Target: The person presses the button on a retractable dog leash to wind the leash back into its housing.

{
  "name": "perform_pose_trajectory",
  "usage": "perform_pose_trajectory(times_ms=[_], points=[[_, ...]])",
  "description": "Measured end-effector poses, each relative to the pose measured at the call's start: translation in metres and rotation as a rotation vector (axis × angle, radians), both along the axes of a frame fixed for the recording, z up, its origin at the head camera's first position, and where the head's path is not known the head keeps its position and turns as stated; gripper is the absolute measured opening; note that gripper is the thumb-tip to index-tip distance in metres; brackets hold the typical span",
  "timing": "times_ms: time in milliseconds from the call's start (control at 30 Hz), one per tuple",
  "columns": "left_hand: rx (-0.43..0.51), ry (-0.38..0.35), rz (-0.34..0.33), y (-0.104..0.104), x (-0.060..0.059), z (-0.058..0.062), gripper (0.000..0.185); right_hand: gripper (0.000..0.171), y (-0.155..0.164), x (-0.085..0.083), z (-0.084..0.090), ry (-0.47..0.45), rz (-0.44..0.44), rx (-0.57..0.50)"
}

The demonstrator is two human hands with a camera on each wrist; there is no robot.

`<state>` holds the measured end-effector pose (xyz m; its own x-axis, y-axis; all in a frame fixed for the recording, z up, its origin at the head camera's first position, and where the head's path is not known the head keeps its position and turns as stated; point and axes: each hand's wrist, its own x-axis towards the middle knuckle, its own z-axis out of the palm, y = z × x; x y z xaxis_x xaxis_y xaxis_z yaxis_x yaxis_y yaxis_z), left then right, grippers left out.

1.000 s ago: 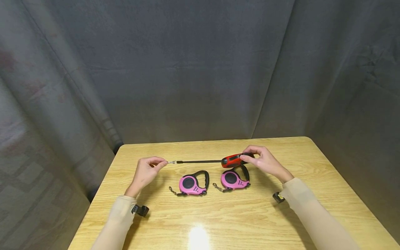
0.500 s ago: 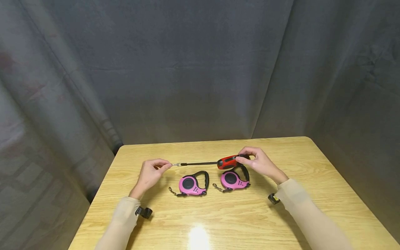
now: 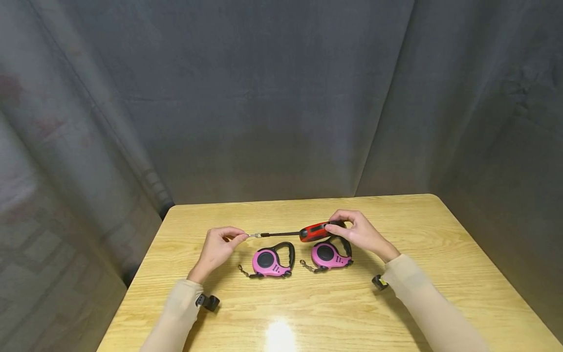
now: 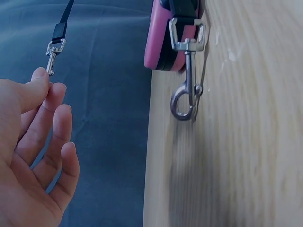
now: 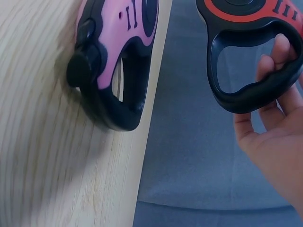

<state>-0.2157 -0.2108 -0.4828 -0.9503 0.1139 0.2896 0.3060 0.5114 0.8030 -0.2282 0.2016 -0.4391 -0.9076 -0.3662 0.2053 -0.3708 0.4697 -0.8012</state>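
Note:
My right hand (image 3: 358,233) holds a red and black retractable leash (image 3: 313,231) by its black handle (image 5: 258,71), raised above the table. Its black strap (image 3: 281,234) runs left to a small metal clip (image 3: 254,235), which my left hand (image 3: 218,247) pinches between thumb and forefinger (image 4: 40,82). Two pink retractable leashes lie on the wooden table (image 3: 308,303) below: one (image 3: 269,260) near the left hand, the other (image 3: 327,254) under the right hand. The wrist views show the pink leash's clip (image 4: 185,90) on the table and a pink leash's black handle (image 5: 116,82).
Grey fabric (image 3: 272,98) hangs behind and on both sides of the table. A bright light reflection (image 3: 279,337) lies on the tabletop near the front edge. Small black wrist-camera mounts (image 3: 210,301) sit by both sleeves.
The two hands have drawn closer together: the red leash moved left and the clip end moved right, so less strap shows between them. The pink leashes have not moved.

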Motion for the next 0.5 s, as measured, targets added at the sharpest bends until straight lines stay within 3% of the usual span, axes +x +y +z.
perform_pose_trajectory(times_ms=[500], points=[[0.013,-0.032,-0.013,0.008,0.001,-0.002,0.005,0.004,-0.012,-0.001,-0.002,0.009,0.011,-0.011]])
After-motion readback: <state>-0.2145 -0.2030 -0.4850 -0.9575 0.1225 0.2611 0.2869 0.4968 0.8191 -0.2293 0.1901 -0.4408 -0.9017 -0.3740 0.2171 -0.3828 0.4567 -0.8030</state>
